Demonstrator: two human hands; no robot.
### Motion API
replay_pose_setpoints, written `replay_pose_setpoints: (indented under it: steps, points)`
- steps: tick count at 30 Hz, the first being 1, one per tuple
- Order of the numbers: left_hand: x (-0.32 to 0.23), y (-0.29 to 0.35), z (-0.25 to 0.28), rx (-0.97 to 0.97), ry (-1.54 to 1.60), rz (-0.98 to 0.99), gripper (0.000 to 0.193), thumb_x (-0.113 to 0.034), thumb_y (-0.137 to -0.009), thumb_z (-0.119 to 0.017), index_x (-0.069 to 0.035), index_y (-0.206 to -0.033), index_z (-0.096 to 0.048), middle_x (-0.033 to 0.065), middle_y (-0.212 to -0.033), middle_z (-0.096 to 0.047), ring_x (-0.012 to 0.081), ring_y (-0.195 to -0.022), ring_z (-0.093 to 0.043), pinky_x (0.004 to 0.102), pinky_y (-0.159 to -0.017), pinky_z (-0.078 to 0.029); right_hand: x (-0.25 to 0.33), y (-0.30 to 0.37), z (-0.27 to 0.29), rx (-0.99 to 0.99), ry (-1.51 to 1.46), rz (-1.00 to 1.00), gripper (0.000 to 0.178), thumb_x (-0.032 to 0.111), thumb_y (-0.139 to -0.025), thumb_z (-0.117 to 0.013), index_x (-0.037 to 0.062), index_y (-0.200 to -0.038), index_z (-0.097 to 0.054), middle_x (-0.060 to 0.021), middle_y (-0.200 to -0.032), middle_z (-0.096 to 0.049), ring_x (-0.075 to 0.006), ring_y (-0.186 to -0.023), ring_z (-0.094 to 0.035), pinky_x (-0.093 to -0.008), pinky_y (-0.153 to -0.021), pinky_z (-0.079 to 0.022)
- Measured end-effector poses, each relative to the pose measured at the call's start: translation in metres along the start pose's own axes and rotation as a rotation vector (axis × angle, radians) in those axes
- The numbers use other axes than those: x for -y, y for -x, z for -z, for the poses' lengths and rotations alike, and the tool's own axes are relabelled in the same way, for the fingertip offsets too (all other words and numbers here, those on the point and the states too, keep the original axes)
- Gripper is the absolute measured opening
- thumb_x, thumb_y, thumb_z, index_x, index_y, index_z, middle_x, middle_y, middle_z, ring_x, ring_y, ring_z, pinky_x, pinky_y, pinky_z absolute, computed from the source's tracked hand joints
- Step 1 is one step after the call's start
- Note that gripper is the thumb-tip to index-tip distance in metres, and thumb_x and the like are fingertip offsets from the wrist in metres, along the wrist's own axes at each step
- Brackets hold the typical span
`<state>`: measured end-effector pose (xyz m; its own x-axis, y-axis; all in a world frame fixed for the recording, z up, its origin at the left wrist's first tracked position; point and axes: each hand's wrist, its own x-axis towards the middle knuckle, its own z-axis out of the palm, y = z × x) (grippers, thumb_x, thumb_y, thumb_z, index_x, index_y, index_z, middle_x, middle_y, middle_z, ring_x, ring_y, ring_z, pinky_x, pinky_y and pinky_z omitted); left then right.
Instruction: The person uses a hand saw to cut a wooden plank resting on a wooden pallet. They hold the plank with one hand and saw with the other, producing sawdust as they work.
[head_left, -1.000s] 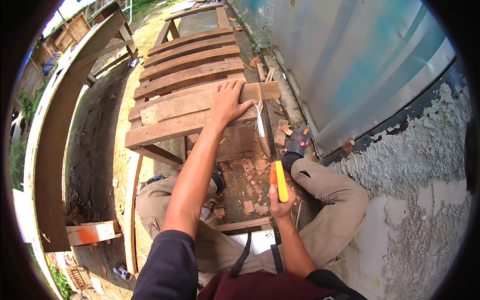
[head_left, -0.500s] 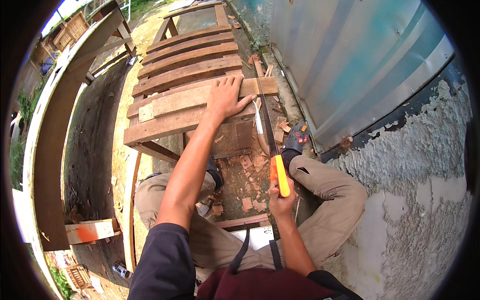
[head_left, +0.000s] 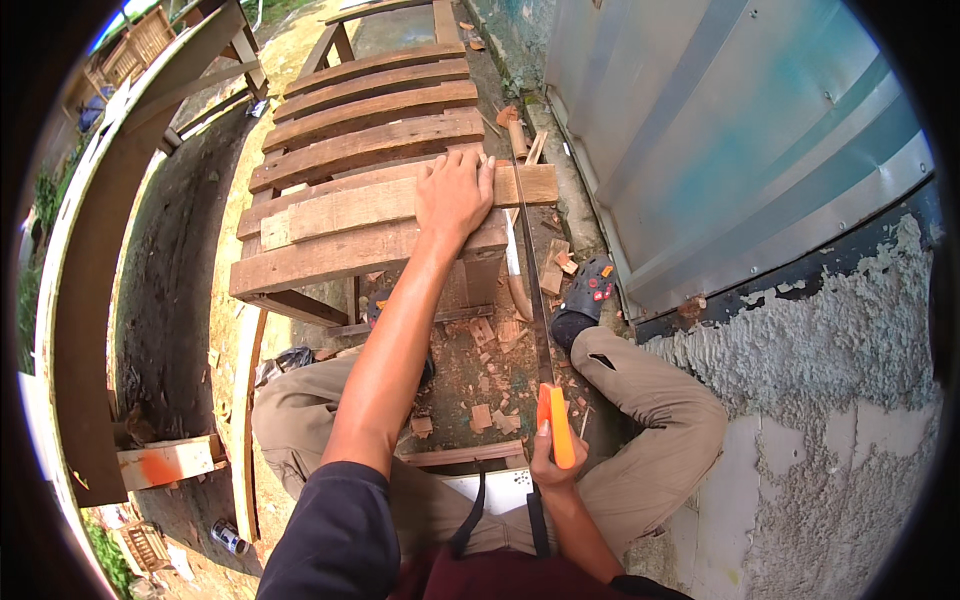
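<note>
My left hand (head_left: 453, 200) presses down on a short wooden board (head_left: 350, 208), its fingers bent over the far side. The board lies across a slatted wooden bench (head_left: 365, 135), and its right end juts past the bench's edge. In my right hand (head_left: 553, 466) is the orange and yellow handle of a handsaw (head_left: 560, 428), fingers closed round it. The long dark blade points away from me and crosses the board just right of my left hand. Whether the teeth have cut into the wood I cannot tell.
Wood chips and offcuts (head_left: 482, 416) litter the ground between my legs. To the right stand a corrugated metal sheet (head_left: 720, 150) and a rough plastered wall (head_left: 800, 330). A long wooden frame (head_left: 85, 300) runs along the left, with a can (head_left: 229, 537) near its foot.
My right hand has drawn the saw back toward me, so the handle sits lower. My left thumb has come in closer to the fingers on the board.
</note>
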<state>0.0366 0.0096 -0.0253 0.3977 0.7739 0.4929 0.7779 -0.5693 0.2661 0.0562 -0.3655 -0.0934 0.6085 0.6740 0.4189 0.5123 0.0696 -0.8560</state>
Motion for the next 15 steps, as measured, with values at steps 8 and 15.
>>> replay_pose_setpoints:
  steps: [8,15]
  points:
    - [-0.008,-0.002,-0.005,-0.065,0.004,-0.022,0.035,-0.033,-0.104,-0.048,-0.007,-0.102,-0.07,0.0137,-0.104,-0.072,0.0305,-0.102,-0.066,0.0464,-0.09,-0.043,-0.004,-0.133,-0.068,-0.008,-0.116,-0.043,0.01,0.005,-0.092,-0.067,-0.0002,-0.084,-0.064,-0.0111,-0.057,-0.053,-0.0189,-0.046,-0.055,-0.0353,-0.047,-0.041]
    - [-0.004,0.001,-0.003,-0.027,0.031,0.014,0.031,-0.029,-0.104,-0.046,-0.006,-0.104,-0.067,0.013,-0.106,-0.07,0.0308,-0.101,-0.064,0.0451,-0.088,-0.042,0.0,-0.015,0.008,0.131,0.142,0.03,0.02,0.003,-0.092,-0.058,-0.012,-0.104,-0.065,-0.0116,-0.068,-0.067,-0.0214,-0.057,-0.067,-0.0322,-0.057,-0.052]
